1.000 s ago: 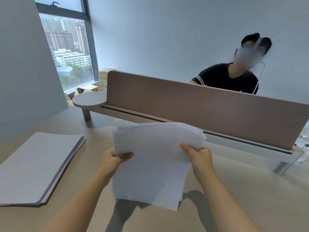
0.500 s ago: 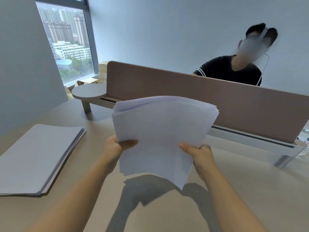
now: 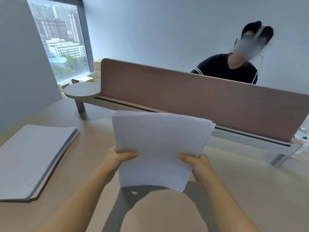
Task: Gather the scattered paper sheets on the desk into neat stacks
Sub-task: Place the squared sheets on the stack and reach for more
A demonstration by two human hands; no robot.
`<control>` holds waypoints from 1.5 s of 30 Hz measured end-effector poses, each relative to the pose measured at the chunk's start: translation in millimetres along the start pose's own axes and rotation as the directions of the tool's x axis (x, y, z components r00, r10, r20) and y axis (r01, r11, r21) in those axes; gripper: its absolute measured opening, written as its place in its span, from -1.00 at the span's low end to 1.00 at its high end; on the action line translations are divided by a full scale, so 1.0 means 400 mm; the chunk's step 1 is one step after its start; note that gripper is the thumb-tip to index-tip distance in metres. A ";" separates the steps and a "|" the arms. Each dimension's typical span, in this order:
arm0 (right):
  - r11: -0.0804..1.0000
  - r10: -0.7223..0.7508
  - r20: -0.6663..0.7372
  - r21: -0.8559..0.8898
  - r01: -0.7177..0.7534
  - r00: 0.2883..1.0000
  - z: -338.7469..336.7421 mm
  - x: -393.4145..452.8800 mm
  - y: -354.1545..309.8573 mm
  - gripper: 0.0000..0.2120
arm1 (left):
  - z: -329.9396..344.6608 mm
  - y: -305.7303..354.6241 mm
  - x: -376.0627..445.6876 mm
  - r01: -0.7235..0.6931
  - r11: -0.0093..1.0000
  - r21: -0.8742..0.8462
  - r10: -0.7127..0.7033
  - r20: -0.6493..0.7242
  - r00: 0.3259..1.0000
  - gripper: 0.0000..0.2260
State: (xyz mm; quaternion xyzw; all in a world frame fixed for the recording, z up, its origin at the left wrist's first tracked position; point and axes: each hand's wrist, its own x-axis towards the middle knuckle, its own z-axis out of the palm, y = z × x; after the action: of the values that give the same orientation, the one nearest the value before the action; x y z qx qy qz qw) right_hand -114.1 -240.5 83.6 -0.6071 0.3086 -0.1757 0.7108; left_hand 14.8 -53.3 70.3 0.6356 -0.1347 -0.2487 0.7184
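A bundle of white paper sheets [image 3: 158,144] stands upright above the beige desk [image 3: 250,190], its top edges slightly fanned. My left hand [image 3: 117,158] grips its left edge, thumb across the front. My right hand [image 3: 197,163] grips the right edge the same way. The bundle's lower edge hangs just above the desk, casting a shadow beneath. A second, flat stack of sheets [image 3: 33,158] lies on the desk at the left, apart from both hands.
A brown divider panel [image 3: 200,97] on a white rail runs across the back of the desk, with a round grey shelf [image 3: 82,90] at its left end. A person in a black shirt [image 3: 230,69] sits behind it. A plastic bottle [image 3: 302,139] shows at the right edge.
The bundle has been turned and straightened: from loosely skewed sheets to a more even upright bundle, lifted then lowered toward the desk. Both hands shifted down to its lower side edges.
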 end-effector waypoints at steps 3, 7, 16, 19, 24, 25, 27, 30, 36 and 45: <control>0.994 0.088 -0.012 -0.058 -0.088 0.996 0.001 -0.007 0.036 -0.78 | 0.012 -0.053 -0.005 0.054 0.998 0.034 -0.053 -0.050 0.997 -0.73; 0.994 0.046 -0.037 -0.102 -0.049 0.998 0.021 0.014 0.024 -0.78 | 0.015 -0.050 0.016 0.071 0.996 0.055 -0.070 -0.033 0.997 -0.79; 0.985 -0.083 -0.038 -0.152 0.076 0.996 0.226 0.034 0.023 -0.80 | -0.216 -0.006 0.010 0.080 0.980 0.182 -0.034 -0.241 0.970 -0.83; 0.989 -0.029 -0.024 -0.147 0.025 0.999 0.361 0.060 0.043 -0.84 | -0.342 0.017 0.023 0.116 0.957 0.266 -0.037 -0.284 0.958 -0.74; 0.989 0.061 0.045 -0.140 -0.054 0.997 0.619 0.087 0.099 -0.66 | -0.604 0.061 0.058 0.197 0.898 0.394 -0.043 -0.366 0.929 -0.91; 0.989 0.063 0.041 -0.138 -0.057 0.997 0.678 0.094 0.119 -0.66 | -0.662 0.066 0.066 0.216 0.881 0.422 -0.041 -0.385 0.922 -0.93; 0.987 0.085 0.049 -0.143 -0.077 0.995 0.788 0.105 0.154 -0.67 | -0.772 0.065 0.085 0.254 0.845 0.470 -0.035 -0.427 0.903 -0.95; 0.967 0.126 0.029 -0.228 -0.116 0.992 0.916 0.116 0.198 -0.61 | -0.903 0.052 0.114 0.311 0.786 0.534 -0.006 -0.496 0.868 -0.96; 0.869 0.250 0.044 -0.451 -0.205 0.967 1.062 0.140 0.303 -0.83 | -1.054 -0.003 0.165 0.541 0.512 0.667 -0.029 -0.616 0.787 -0.84; 0.864 0.491 -0.049 -0.099 -0.494 0.870 1.124 0.187 0.337 -0.49 | -1.126 -0.070 0.169 0.550 0.561 0.618 -0.152 -0.576 0.803 -0.60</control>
State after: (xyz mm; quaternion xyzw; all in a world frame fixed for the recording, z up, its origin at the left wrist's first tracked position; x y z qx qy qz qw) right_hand 218.1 79.2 -31.5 -0.5441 0.4703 0.0217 0.6945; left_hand 296.0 290.4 -35.7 0.9297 0.0818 -0.1530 0.3248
